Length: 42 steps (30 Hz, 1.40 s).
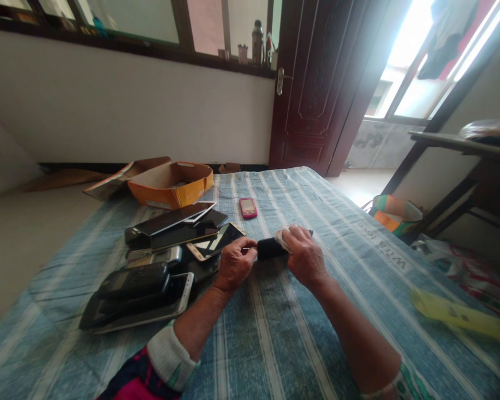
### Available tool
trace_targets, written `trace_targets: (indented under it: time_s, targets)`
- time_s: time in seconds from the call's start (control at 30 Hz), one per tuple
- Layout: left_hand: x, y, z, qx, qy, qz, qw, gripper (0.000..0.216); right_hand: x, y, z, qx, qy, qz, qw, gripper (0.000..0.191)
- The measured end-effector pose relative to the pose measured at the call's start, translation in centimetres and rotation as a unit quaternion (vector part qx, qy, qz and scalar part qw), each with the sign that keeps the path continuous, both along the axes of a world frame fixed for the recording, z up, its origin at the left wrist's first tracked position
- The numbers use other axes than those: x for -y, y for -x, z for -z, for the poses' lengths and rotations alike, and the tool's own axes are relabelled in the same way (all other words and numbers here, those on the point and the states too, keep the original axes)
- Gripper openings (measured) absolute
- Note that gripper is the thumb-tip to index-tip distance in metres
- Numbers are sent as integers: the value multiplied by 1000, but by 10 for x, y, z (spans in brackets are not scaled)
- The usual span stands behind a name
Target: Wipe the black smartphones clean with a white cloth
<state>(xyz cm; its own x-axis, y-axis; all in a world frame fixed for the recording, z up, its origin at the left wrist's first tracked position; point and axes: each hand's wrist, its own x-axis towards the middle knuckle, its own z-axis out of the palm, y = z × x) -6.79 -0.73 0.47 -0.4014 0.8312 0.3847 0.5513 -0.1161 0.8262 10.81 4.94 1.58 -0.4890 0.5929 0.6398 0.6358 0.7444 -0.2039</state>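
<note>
My left hand point(235, 263) grips the near end of a black phone point(270, 248) that lies across the striped cloth. My right hand point(303, 256) is closed over a small white cloth point(284, 235) and presses it on the far end of that phone. Both hands meet at the middle of the table. A pile of several dark phones point(158, 261) lies just left of my left hand. A small pink phone point(248, 207) rests alone farther back.
An orange cardboard box point(170, 186) with its lid beside it stands at the table's back left. The blue striped tablecloth point(275, 333) covers the table. A yellow packet point(458, 314) lies at the right edge. A dark door and a wooden bench stand beyond.
</note>
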Motion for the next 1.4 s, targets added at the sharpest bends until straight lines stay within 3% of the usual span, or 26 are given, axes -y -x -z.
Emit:
trace_targets:
  time_s: [0.43, 0.83, 0.97, 1.23, 1.4]
  targets:
    - [0, -3, -2, 28, -18, 16, 999, 14, 3, 3, 0, 24, -2, 23, 999, 36]
    - [0, -4, -2, 33, -33, 42, 998, 17, 27, 35, -1, 65, -42, 0, 997, 34]
    - [-2, -4, 1, 41, -29, 38, 998, 17, 18, 22, 0, 67, -32, -2, 997, 36]
    - [-1, -5, 1, 54, -18, 32, 998, 17, -13, -25, 11, 29, -31, 82, 996, 43]
    - [0, -6, 0, 56, -15, 37, 998, 18, -13, -28, 12, 25, -32, 99, 994, 39]
